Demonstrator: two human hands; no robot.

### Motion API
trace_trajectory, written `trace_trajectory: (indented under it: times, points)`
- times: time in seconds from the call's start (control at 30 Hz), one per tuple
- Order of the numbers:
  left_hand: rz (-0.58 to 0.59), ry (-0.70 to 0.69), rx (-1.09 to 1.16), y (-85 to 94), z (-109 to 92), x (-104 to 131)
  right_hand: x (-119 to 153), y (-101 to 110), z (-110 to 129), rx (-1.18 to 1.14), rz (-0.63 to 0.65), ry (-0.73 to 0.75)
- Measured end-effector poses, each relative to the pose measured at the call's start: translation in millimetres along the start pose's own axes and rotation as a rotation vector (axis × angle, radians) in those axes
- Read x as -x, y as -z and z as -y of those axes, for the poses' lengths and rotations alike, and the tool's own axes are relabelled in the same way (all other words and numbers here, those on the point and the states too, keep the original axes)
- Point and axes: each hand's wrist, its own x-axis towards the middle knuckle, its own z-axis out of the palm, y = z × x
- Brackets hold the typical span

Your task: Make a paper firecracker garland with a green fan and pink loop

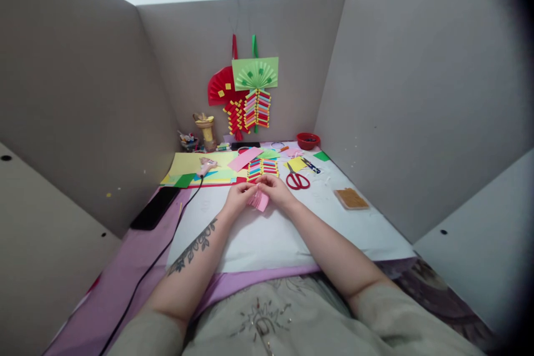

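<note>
Both my hands meet over the white sheet, pinching a piece of pink pleated paper (259, 201). My left hand (239, 198) grips its left upper part, and my right hand (273, 190) closes on the upper right, fingertips nearly touching. The lower part of the folds hangs free below the fingers. Just beyond the hands lies a strip of small coloured paper rolls (262, 168) with yellow ends. Red-handled scissors (297, 178) rest to the right, beside a yellow paper square (296, 164). A flat pink paper strip (245, 159) lies behind my left hand.
A pink glue gun (206, 166) with a black cord lies left on coloured sheets. Further left is a black phone (156, 208). Right stand a box of tan bits (351, 198) and a red bowl (308, 141). Paper fan decorations (255, 73) hang on the grey back panel (179, 50).
</note>
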Motion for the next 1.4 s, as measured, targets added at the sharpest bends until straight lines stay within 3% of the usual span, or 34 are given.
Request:
trace_trajectory:
  times: [0.13,0.27,0.5,0.67,1.03,1.17,1.4]
  points:
    - [0.058,0.031,0.053,3.6,1.4,-1.5,0.1,3.0,2.4,-0.028,0.073,0.028]
    - [0.090,0.064,0.023,5.6,0.9,-1.5,0.7,4.8,4.2,0.010,0.070,0.023]
    - [-0.042,-0.139,-0.251,8.0,-5.6,-1.2,1.9,3.0,4.0,0.215,0.008,0.102]
    - [-0.051,-0.191,-0.352,8.8,-6.2,-1.5,2.1,1.5,2.0,0.303,-0.032,0.143]
    - [0.000,-0.094,-0.221,9.8,-3.3,-2.3,3.0,-0.9,3.3,0.133,-0.021,0.039]
    - [0.005,-0.035,-0.115,9.9,0.1,-2.9,2.2,0.8,2.2,0.117,0.000,0.045]
    - [0.117,0.040,0.097,9.7,5.1,-2.9,2.4,2.4,2.2,0.061,0.051,0.101]
